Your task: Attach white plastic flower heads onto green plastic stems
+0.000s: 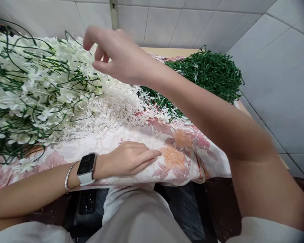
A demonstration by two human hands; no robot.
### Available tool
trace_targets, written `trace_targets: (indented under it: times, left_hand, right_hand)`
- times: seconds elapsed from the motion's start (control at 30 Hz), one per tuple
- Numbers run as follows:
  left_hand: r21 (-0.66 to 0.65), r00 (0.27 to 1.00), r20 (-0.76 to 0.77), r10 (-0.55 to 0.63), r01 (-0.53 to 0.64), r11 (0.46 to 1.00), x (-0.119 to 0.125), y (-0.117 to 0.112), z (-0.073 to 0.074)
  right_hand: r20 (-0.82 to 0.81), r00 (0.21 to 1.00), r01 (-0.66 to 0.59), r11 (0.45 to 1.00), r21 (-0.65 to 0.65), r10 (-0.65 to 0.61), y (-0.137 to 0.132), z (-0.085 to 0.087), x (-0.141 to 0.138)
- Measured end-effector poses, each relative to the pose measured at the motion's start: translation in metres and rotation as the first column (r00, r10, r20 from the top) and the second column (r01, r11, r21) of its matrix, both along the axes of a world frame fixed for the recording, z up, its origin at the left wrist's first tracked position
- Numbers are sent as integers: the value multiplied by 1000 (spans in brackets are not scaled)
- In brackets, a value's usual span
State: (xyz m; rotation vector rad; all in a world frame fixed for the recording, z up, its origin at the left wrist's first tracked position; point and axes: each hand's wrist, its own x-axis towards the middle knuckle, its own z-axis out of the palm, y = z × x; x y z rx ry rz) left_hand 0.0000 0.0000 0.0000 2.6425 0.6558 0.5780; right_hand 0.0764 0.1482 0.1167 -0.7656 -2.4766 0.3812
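Flowers [44, 84], white with green stems, form a broad heap on the left of the cloth [147, 168], tangled stems crossing over the petals. We see the right hand [103, 50] raised before the heap's right end, its outline slightly blurred. Its fingers are bent, the thumb set a narrow gap away from them; we cannot tell whether anything small lies between the tips. The right forearm slants across the view and hides part of a pile of green sprigs [215, 74] at the back right. Between heap and pile we find a bank of thin white strands [116, 108], partly covering the cloth's printed pattern. A few small blossoms [164, 116] lie at the bank's right edge, against the sprigs. Nearer to us, the left hand [126, 158] rests palm down on the cloth, well apart from the right; its index finger stretches to the right, and we cannot tell whether anything lies beneath the palm. On the left arm we note a watch [86, 166] and, just beside it, a silver bangle [70, 175]. Behind everything stands a tiled wall [164, 27], with a metal strip [114, 15] running down it.
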Motion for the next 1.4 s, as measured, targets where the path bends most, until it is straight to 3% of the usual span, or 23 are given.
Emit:
trace_targets:
  times: [0.17, 0.27, 0.37, 0.5, 0.67, 0.77, 0.87, 0.93, 1.03, 1.13, 1.3, 1.4]
  left_hand:
    - [-24, 1000, 21, 21, -20, 999, 1, 0, -3]
    - [1, 999, 34, 21, -21, 1000, 2, 0, -3]
    - [20, 999, 47, 16, -17, 1000, 4, 1, -3]
    - [13, 999, 46, 24, -25, 1000, 4, 2, -5]
    - [-18, 999, 32, 17, -16, 1000, 5, 1, -5]
    - [-27, 999, 40, 16, -15, 1000, 5, 1, -4]
    - [-39, 999, 53, 10, -8, 999, 4, 2, -4]
    - [-43, 998, 59, 7, -5, 999, 4, 2, -4]
    - [-42, 998, 59, 7, -5, 999, 4, 3, -4]
    - [-45, 998, 57, 7, -4, 999, 3, 3, -4]
    - [-34, 998, 65, 11, -9, 999, 2, 3, -5]
    - [-28, 997, 72, 12, -11, 1000, 3, 3, -5]
  right_hand:
    - [73, 997, 28, 996, 88, -34, -31, -27, 64]
    - [179, 977, -109, 994, -25, 112, -51, -50, 102]
    - [243, 928, -252, 957, -145, 281, -65, -73, 127]
    - [286, 915, -255, 957, -139, 285, -74, -90, 140]
    - [427, 879, -224, 974, -20, 211, -78, -92, 135]
    - [361, 912, -217, 976, 25, 193, -77, -93, 135]
    - [117, 983, -141, 990, -8, 141, -72, -93, 143]
    - [-33, 999, -10, 999, -42, 9, -66, -93, 150]
    - [-141, 953, 254, 962, -102, -267, -55, -97, 161]
    - [-194, 885, 409, 906, -111, -423, -44, -104, 170]
    - [-129, 899, 436, 883, 174, -419, -35, -112, 175]
    - [-101, 918, 397, 882, 254, -384, -35, -114, 176]
